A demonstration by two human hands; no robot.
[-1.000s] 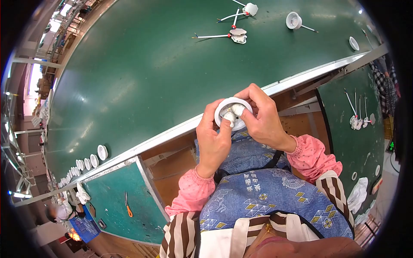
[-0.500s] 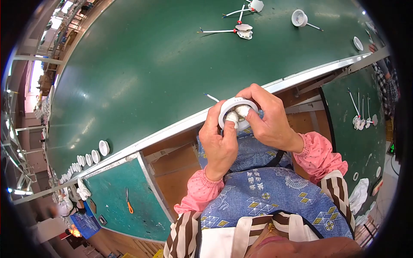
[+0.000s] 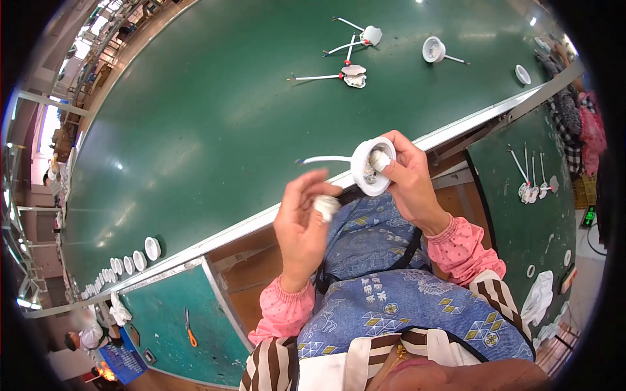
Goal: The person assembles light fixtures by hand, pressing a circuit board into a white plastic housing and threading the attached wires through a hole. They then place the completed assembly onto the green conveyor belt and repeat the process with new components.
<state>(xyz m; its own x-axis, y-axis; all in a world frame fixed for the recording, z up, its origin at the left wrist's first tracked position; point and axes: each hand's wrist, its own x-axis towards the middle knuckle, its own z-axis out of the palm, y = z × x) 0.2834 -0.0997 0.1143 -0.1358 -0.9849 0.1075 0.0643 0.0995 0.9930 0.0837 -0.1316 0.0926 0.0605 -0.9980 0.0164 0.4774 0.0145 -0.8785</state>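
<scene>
A white round lamp housing (image 3: 359, 174) is held up over the table's front edge by my right hand (image 3: 416, 189). My right thumb, wrapped in white, reaches into its open mouth, while the fingers grip the rim from behind. A white cable (image 3: 329, 158) with a bluish tip sticks out from the housing to the left. Inside the cup something whitish and metallic shows, partly hidden by the thumb. My left hand (image 3: 301, 228) is apart from the housing, to its lower left, with slightly blurred, loosely bent fingers spread from its white-wrapped thumb. It holds nothing visible.
On the green table (image 3: 215, 137) lie white cabled lamp modules (image 3: 354, 77), a cabled housing (image 3: 433, 49) and a white ring-like cup (image 3: 522, 75). Several white cups (image 3: 152, 248) line the left edge. Orange-handled scissors (image 3: 191, 335) lie lower left. More cabled pieces (image 3: 525, 191) and a white cloth (image 3: 538, 298) lie right.
My left hand has let go of the housing and moved down and left. My right hand keeps the housing, now turned so its cable shows to the left. The view has shifted slightly.
</scene>
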